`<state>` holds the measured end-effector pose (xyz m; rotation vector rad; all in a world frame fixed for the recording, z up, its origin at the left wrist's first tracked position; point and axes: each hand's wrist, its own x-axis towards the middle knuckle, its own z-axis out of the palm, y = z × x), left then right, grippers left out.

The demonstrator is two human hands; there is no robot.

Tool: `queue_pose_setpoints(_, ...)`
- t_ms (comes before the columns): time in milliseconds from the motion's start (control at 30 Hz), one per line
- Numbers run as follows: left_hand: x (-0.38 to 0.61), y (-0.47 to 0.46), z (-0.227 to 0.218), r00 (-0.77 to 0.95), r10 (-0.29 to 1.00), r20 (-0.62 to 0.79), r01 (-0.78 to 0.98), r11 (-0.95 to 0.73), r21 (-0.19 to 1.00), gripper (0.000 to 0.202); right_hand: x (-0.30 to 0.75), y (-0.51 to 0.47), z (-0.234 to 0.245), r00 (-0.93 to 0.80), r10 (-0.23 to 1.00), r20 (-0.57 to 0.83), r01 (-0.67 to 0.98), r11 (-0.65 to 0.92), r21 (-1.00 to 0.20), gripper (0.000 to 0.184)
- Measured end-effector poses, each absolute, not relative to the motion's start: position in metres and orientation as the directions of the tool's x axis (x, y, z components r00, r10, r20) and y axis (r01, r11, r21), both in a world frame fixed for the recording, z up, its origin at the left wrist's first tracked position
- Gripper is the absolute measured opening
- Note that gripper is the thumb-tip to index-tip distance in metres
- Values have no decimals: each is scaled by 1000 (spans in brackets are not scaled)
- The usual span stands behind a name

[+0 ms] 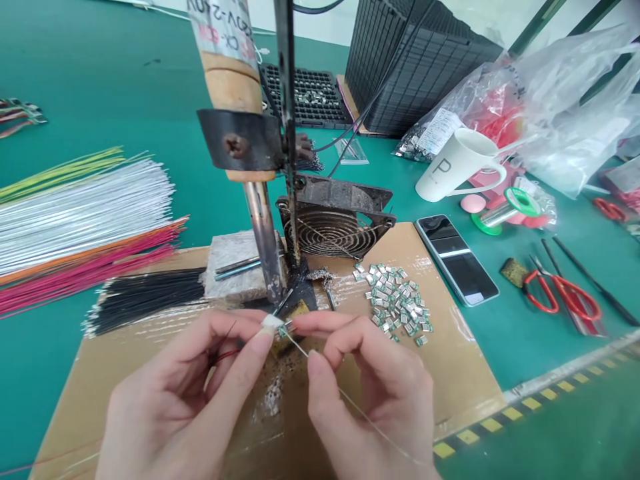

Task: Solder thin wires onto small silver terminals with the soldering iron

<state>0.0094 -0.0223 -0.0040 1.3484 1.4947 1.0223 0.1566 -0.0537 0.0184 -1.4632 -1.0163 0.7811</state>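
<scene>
My left hand (185, 393) pinches thin red and black wires (226, 352) with a small white part (273, 322) at the fingertips. My right hand (365, 393) pinches a thin silver solder wire (350, 403) that runs down to the lower right. Both fingertips meet just below the tip of a fixed soldering iron (263, 233) on a stand. A pile of small metal components (397, 303) lies on the cardboard sheet (450, 373) just right of my hands.
Bundles of white, pink, yellow and black wires (85, 233) lie at left. A small fan (333, 223) stands behind the iron. A phone (456, 259), white mug (457, 167), solder spool (505, 210), red scissors (563, 293), plastic bags and black trays sit at right.
</scene>
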Motion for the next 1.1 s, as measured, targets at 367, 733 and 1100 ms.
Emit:
queue_pose_setpoints(367,14,-18,3,-84,995,-47,327,72,942,11,154,-49,20,447,888,107,221,6,-975,25)
queue_pose_setpoints(733,16,-11,10,-87,994,-64,352,90,931,14,155,-45,22,452,887,99,197,8,-980,25)
queue_pose_setpoints(1100,18,-11,6,-143,987,-75,299,115,947,15,155,-40,21,443,893,81,179,0,-984,25)
